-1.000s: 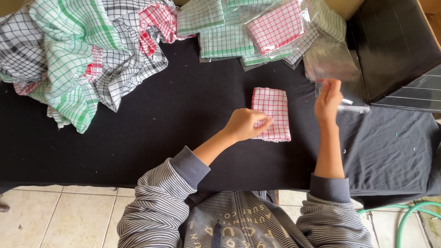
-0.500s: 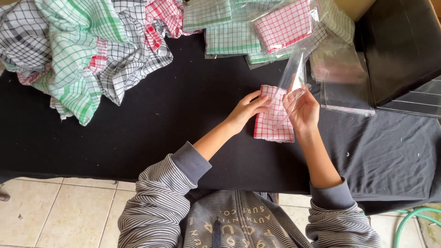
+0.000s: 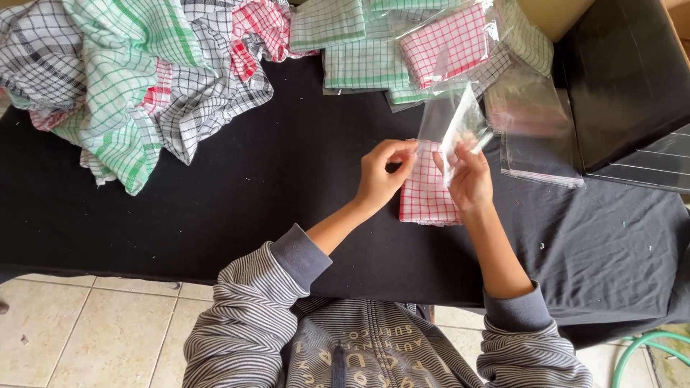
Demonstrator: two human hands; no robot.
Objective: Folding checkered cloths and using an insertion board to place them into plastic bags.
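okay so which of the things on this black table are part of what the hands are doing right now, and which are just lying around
In hand:
- clear plastic bag, held up by left hand and right hand
- folded red checked cloth, under the hands

Lying about:
- heap of unfolded checked cloths
- bagged cloths
- stack of empty bags
- green hose

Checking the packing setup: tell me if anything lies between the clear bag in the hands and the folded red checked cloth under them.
Nothing visible does. The clear bag is held up by the left hand and right hand directly above the folded red checked cloth lying on the black table cover.
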